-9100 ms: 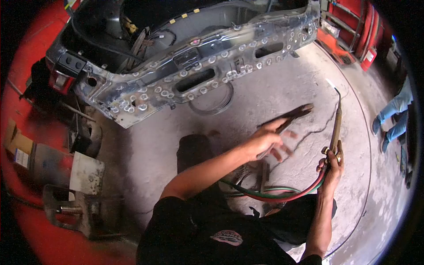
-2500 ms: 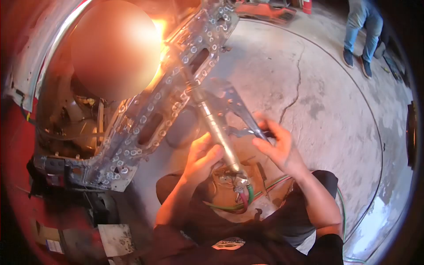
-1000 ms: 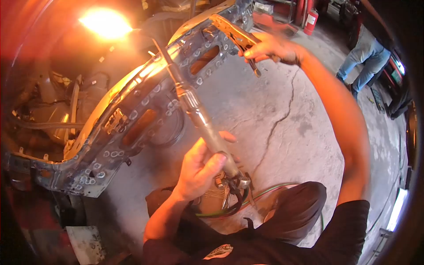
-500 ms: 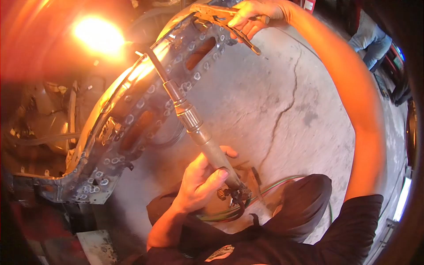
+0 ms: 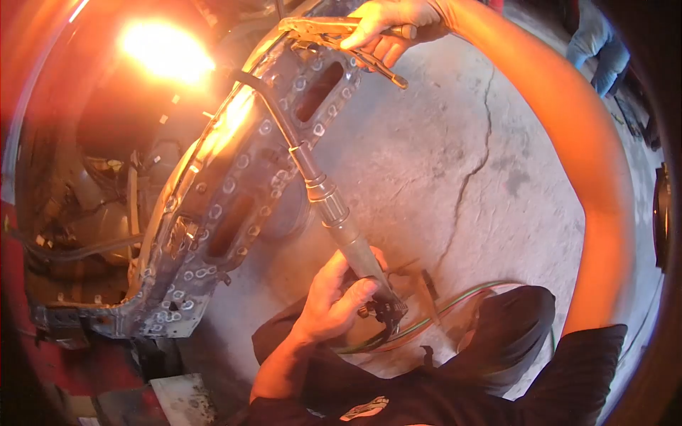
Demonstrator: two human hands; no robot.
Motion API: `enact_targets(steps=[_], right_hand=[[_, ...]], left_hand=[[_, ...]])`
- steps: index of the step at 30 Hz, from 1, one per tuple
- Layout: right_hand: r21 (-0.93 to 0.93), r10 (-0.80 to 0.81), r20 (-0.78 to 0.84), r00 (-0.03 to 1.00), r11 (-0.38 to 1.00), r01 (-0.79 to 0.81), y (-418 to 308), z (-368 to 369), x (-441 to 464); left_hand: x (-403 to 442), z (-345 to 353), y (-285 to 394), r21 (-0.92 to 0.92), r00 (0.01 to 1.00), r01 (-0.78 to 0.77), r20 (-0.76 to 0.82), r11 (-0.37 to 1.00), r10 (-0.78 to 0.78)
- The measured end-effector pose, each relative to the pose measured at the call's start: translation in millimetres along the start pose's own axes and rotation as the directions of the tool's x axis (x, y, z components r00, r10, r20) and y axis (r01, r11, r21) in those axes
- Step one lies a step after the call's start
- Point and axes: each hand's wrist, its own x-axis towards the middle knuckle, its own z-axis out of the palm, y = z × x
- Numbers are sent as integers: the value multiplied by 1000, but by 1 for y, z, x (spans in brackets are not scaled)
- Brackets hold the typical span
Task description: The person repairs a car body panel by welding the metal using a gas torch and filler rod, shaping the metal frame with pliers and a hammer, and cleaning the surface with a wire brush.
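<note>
My left hand point(image 5: 337, 295) is wrapped round the lower body of a metal torch point(image 5: 328, 206), which slants up and left. At its bent tip, over the top edge of the weld-spotted metal panel point(image 5: 245, 163), a large bright flame point(image 5: 167, 53) points left. My right hand point(image 5: 398, 28) grips locking pliers point(image 5: 344, 35) at the panel's upper end. The pliers' jaws are at the panel's top edge; glare and overlap hide whether they are clamped on it. Beneath my left hand, the torch's valves point(image 5: 387, 309) join the hoses.
Red and green hoses point(image 5: 455, 302) lie by my knee on the cracked concrete floor point(image 5: 426, 163). Another person's legs in jeans point(image 5: 604, 57) show at the upper right. A pale, stained board point(image 5: 181, 397) is at the lower left. A dark cable point(image 5: 78, 252) crosses inside the car body.
My right hand has brought the pliers up and left onto the panel's upper edge. The torch remains in my left hand, its flame alight. The view has shifted slightly.
</note>
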Motion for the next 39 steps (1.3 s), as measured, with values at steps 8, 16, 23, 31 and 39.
enact_targets(steps=[8,16,23,31,39], right_hand=[[47,-65,-302,951,995,83,25,32,-42],[-940,-664,-328,672,161,-300,11,36,-53],[-743,-686,166,709,-559,-367,-49,12,-34],[-553,-612,470,636,-766,-329,-76,1,15],[-513,-549,590,592,-821,-251,-92,-11,38]], left_hand=[[0,-9,15,-27,993,-89,-76,996,87],[-12,-21,19,-61,984,-163,-86,985,158],[-19,-20,29,-30,982,-167,-89,986,164],[-28,-27,29,-46,981,-165,-112,985,159],[-43,-34,35,-54,981,-173,-102,983,167]])
